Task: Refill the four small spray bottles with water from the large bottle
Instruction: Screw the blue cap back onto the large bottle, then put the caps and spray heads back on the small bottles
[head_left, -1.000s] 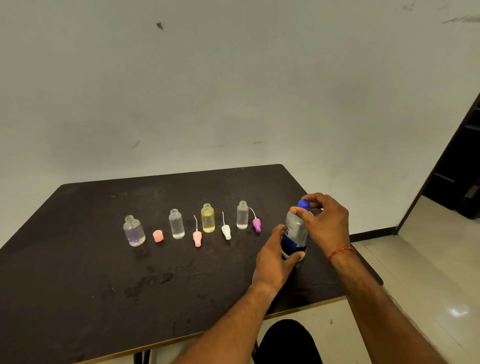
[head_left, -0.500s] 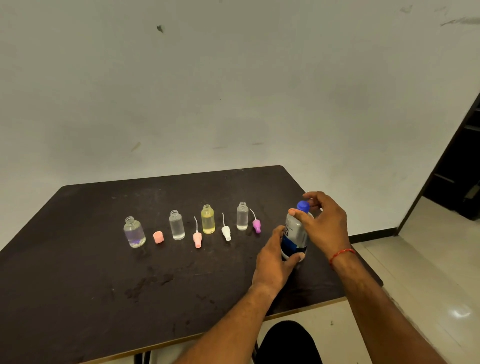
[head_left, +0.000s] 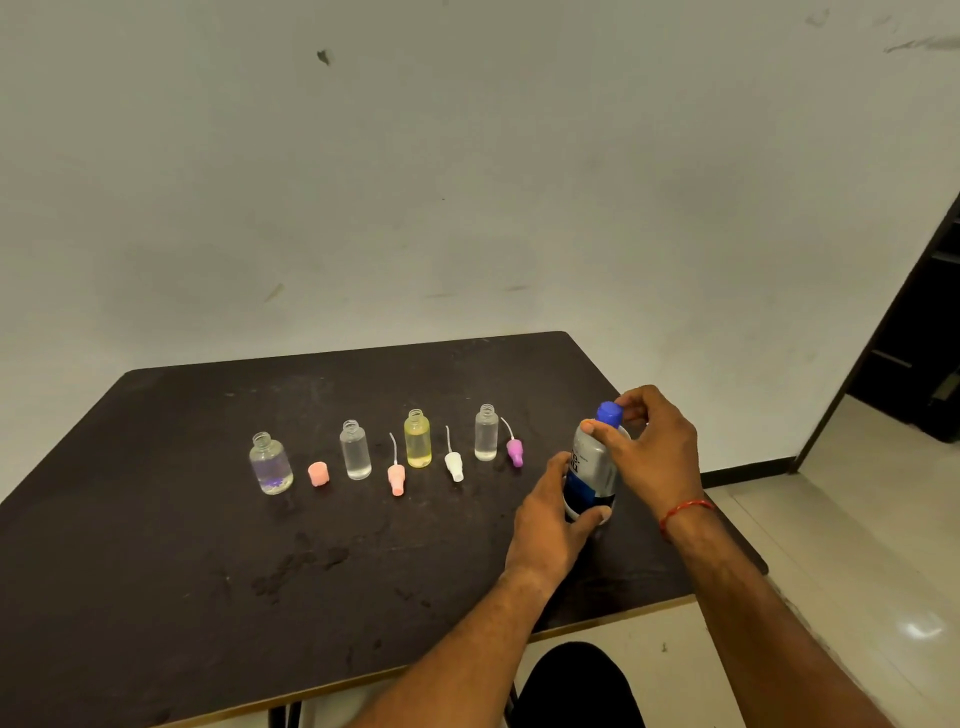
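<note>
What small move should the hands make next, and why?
Probably twist the cap off. The right hand pinches it on top of the big bottle, the left hand grips that bottle's body, and the four small bottles stand open, ready for water.

You are seeing dim, even light casting soft shadows. Glare is shining off the floor (head_left: 922, 629) at near right, and the edges are bowing.

the left hand (head_left: 550, 512) is gripping the large bottle (head_left: 592, 470) low on its body. the right hand (head_left: 649, 447) is pinching the blue cap (head_left: 609, 414) above that grip.
</note>
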